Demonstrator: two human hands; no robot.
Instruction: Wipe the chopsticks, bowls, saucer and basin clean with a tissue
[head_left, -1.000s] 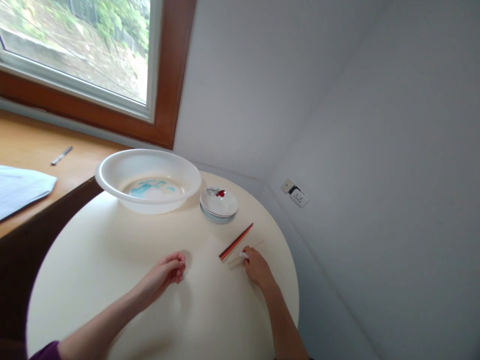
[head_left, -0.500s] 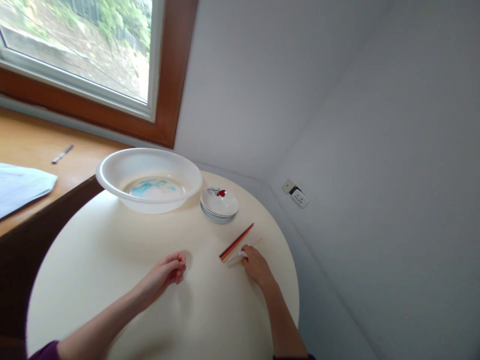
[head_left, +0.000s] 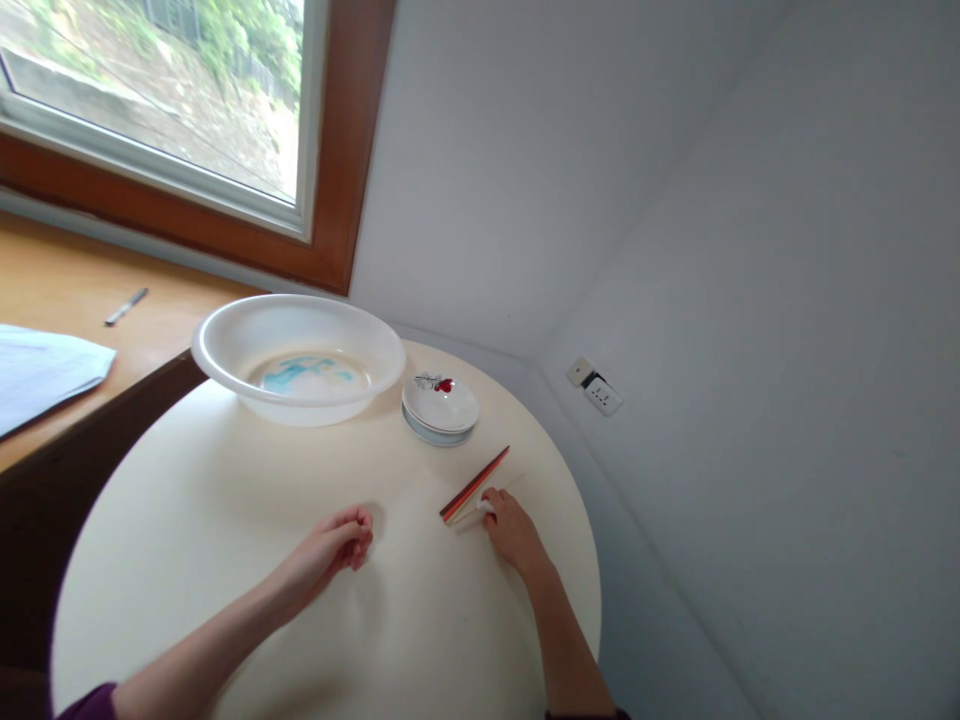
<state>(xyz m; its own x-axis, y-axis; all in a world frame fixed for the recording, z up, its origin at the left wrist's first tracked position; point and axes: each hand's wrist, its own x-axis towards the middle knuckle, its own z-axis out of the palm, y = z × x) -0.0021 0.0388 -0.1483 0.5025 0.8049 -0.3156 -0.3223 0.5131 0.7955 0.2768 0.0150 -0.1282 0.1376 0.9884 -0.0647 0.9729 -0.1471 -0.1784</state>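
Observation:
My right hand is closed at the right side of the round table, its fingertips pinching a small white thing whose kind I cannot make out. A thin pale stick, like a chopstick, runs beneath those fingers and shows on both sides of them. Just left of it lie red and dark chopsticks, side by side and slanting away from me. My left hand rests to the left with its fingers curled in, and nothing shows in it.
Small white dishes with a red flower are stacked beyond the chopsticks. A large translucent basin stands at the back left of the round table. On the wooden desk are papers and a pen. Walls close off the right.

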